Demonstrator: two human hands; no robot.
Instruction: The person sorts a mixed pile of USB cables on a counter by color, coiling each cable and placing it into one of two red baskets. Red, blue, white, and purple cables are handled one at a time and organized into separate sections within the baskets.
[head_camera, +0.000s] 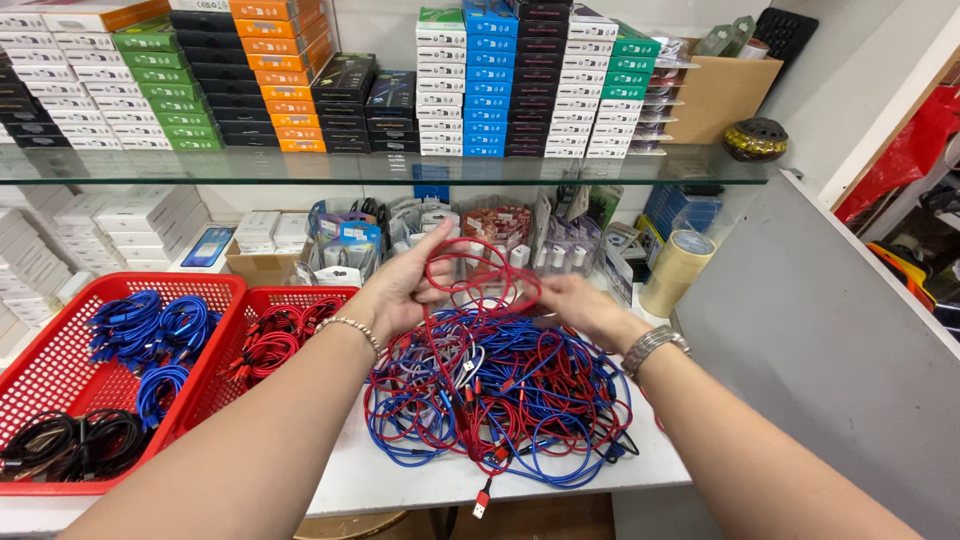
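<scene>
Both hands coil a red cable over a cable pile.
Left hand and right hand each grip the red cable, looped between them above the pile on the table, right of two red baskets.

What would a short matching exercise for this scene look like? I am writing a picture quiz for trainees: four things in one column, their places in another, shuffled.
Things:
1. red cable loop
2. black cables
3. tape roll
4. dark round ornament

Places:
A. on the glass shelf, right end
B. held between left hand and right hand
C. front of the larger red basket
D. on the table, right of the cable pile

Pairs: 1-B, 2-C, 3-D, 4-A
</scene>
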